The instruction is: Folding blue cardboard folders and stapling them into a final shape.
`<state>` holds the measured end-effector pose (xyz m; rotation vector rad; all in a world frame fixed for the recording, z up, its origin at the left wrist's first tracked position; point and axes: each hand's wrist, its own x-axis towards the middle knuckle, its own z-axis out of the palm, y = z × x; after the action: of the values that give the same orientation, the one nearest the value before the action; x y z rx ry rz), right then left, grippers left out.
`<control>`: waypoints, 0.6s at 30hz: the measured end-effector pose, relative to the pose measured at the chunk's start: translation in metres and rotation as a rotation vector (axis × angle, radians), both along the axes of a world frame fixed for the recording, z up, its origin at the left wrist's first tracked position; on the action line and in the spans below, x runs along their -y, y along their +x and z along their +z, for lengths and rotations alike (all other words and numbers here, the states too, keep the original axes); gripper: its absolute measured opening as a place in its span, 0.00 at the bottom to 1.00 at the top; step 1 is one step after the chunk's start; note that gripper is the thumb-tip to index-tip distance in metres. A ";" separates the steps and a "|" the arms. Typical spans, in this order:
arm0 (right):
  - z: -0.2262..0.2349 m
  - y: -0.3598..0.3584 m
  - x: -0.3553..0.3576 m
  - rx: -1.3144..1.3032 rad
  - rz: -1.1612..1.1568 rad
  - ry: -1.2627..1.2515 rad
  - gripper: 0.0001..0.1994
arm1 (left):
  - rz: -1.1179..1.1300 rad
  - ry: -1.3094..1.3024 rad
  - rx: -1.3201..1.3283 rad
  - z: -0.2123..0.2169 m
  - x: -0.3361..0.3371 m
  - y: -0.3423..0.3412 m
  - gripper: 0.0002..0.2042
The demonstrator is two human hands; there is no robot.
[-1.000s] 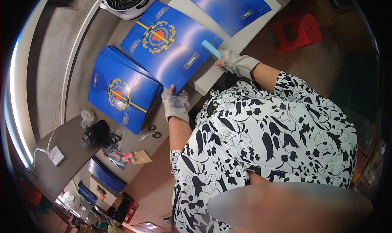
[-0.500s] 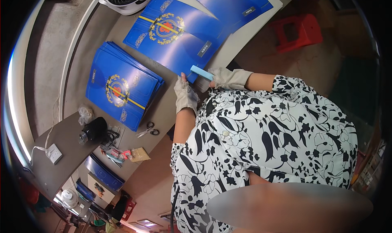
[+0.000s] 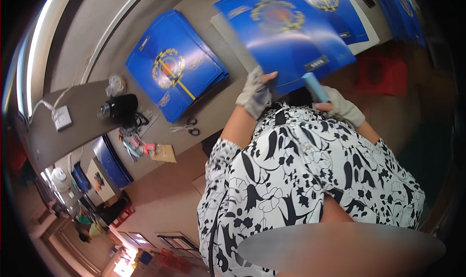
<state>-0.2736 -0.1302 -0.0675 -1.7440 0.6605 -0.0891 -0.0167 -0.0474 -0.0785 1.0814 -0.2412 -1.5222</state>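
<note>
A large blue printed sheet (image 3: 291, 46) with a gold wreath emblem is blurred by motion in front of me, over a pale sheet. My left hand (image 3: 256, 91), in a pale fingerless work glove, grips its near left edge, thumb on top. My right hand (image 3: 342, 108), gloved alike, is closed around a light-blue bar-shaped tool (image 3: 315, 87) whose exact kind I cannot make out. The tool's far end is by the sheet's near edge. To the left lies a stack of similar blue printed sheets (image 3: 170, 66) with a yellow strip on top.
Scissors (image 3: 187, 127) lie near the table's edge, left of my arm. Beyond them are a dark bottle (image 3: 119, 106), small packets (image 3: 162, 153) and a white power socket (image 3: 62, 118). More blue sheets (image 3: 400, 10) lie far right, above a red plastic stool (image 3: 381, 75).
My hands have moved apart; the light-blue tool in my right hand is now steeper and farther from my left hand. The whole view has shifted, with the sheet appearing farther right.
</note>
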 end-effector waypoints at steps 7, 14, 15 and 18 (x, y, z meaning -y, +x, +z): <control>-0.053 -0.004 0.019 0.099 -0.876 0.653 0.16 | -0.200 -0.026 1.078 -0.075 0.070 -0.032 0.26; -0.042 -0.009 0.081 0.171 -0.979 0.827 0.19 | -0.046 -0.211 1.949 0.012 -0.030 0.057 0.23; -0.041 -0.013 0.084 0.148 -0.996 0.818 0.19 | -0.046 -0.086 2.075 0.020 -0.052 0.075 0.28; -0.048 -0.030 0.069 0.054 -1.065 0.832 0.17 | -0.323 0.530 2.141 0.020 -0.093 0.117 0.40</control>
<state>-0.3036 -0.1992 -0.1151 -0.4720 1.2975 -0.5098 0.1005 0.0457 -0.0582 2.7902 -1.5028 0.0438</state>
